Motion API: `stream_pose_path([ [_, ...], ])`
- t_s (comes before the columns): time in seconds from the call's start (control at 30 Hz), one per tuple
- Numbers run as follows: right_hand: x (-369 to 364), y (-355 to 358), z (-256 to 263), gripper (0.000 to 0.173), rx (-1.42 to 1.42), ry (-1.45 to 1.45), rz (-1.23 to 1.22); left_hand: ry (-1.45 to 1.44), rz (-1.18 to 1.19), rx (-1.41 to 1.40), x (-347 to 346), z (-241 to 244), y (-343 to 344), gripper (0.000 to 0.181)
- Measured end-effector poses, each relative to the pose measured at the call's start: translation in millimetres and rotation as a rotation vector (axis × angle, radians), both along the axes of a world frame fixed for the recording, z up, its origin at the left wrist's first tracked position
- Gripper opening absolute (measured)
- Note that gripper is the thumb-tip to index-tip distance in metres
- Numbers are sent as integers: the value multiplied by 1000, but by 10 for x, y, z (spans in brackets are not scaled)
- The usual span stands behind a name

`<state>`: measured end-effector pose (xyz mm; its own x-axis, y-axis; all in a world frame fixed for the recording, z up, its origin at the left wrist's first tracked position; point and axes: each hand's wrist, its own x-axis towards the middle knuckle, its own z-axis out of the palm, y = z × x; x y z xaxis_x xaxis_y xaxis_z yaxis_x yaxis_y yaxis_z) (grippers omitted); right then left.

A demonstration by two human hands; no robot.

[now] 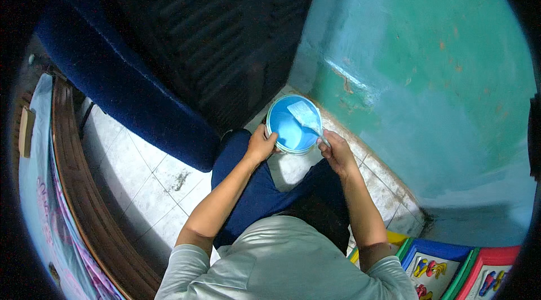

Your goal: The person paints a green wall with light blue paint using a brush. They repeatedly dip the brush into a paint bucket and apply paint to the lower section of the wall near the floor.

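Note:
My left hand grips the left rim of a round paint bucket with the thumb over its edge. Light blue paint shows inside it. In my right hand is the handle of a flat paintbrush, whose paint-coated bristles lie over the bucket's opening. Whether the bristles touch the paint cannot be made out. The bucket is in front of my knees, close to a wall that is green with uneven patches of light blue.
A dark blue upholstered piece stands ahead on the left, beside a dark ribbed surface. A wooden bed edge curves along the left. Colourful framed panels stand behind my right elbow. Pale tiles cover the floor.

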<state>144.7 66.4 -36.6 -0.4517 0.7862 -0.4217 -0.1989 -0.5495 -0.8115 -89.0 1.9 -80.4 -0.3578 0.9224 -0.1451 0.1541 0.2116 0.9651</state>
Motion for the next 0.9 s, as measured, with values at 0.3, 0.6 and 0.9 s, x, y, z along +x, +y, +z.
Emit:
stream_pose_path([
  [0.3, -310, 458, -68, 20, 109, 57, -275, 16, 65, -125, -77, -77, 38, 28],
  [0.6, -748, 1804, -1083, 24, 638, -633, -479, 59, 27, -138, -141, -144, 18, 29],
  [0.9, 84, 1185, -1081, 29, 608, -846, -762, 44, 82, -185, -304, -308, 4, 31],
])
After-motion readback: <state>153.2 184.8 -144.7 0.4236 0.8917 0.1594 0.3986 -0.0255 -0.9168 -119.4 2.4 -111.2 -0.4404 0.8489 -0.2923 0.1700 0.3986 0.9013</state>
